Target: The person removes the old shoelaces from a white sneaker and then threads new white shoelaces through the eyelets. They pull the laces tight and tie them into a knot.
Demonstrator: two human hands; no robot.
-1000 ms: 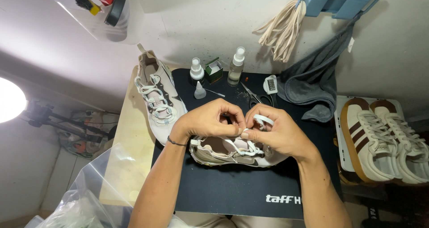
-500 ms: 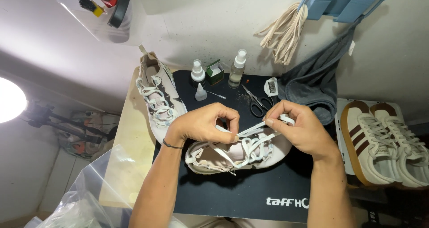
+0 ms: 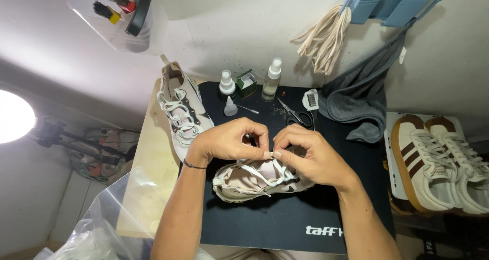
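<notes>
On the black mat [image 3: 285,219], your left hand [image 3: 229,140] and right hand [image 3: 308,155] meet over the shoe [image 3: 244,181], both grips clamped on its white lace [image 3: 257,173]; scissors [image 3: 293,115] lie beyond.

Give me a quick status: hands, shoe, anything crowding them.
Left hand and right hand pinch a white lace above the pale sneaker on the black mat. Scissors lie just behind, apart.

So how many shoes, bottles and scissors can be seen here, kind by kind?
Shoes: 4 – the one under both hands, one lying beside it on the left, and a striped pair on the right
Bottles: 3 – two spray bottles and a small dropper bottle
Scissors: 1
Total: 8
</notes>
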